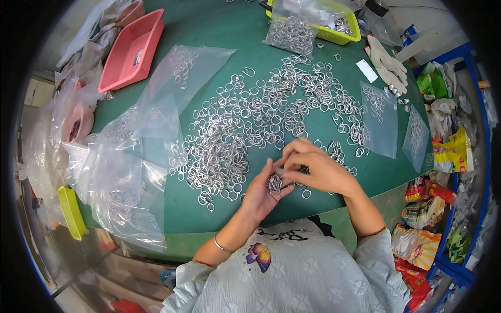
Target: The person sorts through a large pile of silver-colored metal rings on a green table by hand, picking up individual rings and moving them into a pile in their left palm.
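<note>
Cupped at the near side of the table, my left hand (260, 192) holds a small bunch of silver metal rings (274, 183). My right hand (315, 168) is bent over it, with thumb and fingers pinched together close to the bunch. Whether a single ring sits in that pinch is hidden by the fingers. Beyond both hands a large heap of loose metal rings (224, 141) spreads in an arc over the green table (219, 47). Some rings lie right beside my right hand.
Clear plastic bags (122, 177) with rings lie at left, near a pink tray (133, 52). At the back stand a yellow-green basket (339, 34) and a filled bag of rings (291, 35). Gloves (387, 65) and small ring bags (379, 120) lie right; a blue shelf (477, 156) stands beyond.
</note>
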The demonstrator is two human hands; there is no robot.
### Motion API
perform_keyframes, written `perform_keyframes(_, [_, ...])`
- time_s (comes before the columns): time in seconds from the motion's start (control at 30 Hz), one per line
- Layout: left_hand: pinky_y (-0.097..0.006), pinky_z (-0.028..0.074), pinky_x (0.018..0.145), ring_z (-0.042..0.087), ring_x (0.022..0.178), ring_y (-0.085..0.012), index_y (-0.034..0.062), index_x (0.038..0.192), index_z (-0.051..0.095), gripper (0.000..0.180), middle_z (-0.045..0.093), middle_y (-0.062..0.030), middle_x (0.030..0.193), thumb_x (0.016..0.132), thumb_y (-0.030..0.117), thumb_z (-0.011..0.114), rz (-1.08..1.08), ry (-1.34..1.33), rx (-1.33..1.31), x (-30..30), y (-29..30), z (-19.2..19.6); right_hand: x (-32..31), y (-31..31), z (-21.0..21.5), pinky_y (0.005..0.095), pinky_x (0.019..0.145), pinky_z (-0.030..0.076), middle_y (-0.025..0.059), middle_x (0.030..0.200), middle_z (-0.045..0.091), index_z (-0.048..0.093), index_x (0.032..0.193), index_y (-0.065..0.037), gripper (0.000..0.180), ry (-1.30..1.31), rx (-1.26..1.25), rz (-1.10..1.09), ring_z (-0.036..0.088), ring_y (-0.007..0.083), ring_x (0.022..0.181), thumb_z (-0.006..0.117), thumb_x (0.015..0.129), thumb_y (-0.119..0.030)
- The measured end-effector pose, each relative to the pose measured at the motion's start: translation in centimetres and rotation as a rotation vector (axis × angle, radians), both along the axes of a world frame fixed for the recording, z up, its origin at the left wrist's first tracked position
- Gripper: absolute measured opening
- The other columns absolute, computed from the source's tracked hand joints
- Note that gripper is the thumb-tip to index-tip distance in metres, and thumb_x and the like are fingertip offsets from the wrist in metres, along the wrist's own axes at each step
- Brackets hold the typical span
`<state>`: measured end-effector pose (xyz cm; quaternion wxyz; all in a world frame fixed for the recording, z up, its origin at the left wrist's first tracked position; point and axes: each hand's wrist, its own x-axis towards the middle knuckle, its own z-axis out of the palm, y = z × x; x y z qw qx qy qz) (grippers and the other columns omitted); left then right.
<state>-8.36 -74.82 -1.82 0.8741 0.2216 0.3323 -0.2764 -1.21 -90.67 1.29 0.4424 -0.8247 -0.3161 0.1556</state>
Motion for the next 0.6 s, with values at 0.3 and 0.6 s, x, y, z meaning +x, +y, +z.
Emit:
perform_keyframes(0.3, [-0.018, 0.028, 0.038, 0.037, 0.054, -0.0089, 0.0004, 0.102, 0.060, 0.028, 0.050, -0.0037, 0.072, 0.095, 0.026, 0.053, -0.091, -0.150, -0.407, -0.8, 1.0, -2.0, 4.8, -0.3, -5.2, 0.0530, 0.104, 0.024, 0.0170, 0.135, 0.041, 0.058, 0.119, -0.009, 0.052, -0.520, -0.380, -0.283, 0.032, 0.0398, 0.129, 0.073, 0.075, -0.033])
perform_keyframes(0.6, [-0.018, 0.025, 0.037, 0.035, 0.049, -0.0048, 0.0000, 0.105, 0.060, 0.020, 0.048, -0.0036, 0.066, 0.094, 0.014, 0.052, -0.432, -0.286, -0.101, -1.0, 1.0, -0.2, -0.7, -1.4, -4.1, 0.0410, 0.080, 0.043, 0.0096, 0.100, 0.061, 0.062, 0.095, -0.004, 0.020, -0.426, -0.106, -0.178, 0.056, 0.0269, 0.092, 0.062, 0.076, 0.001])
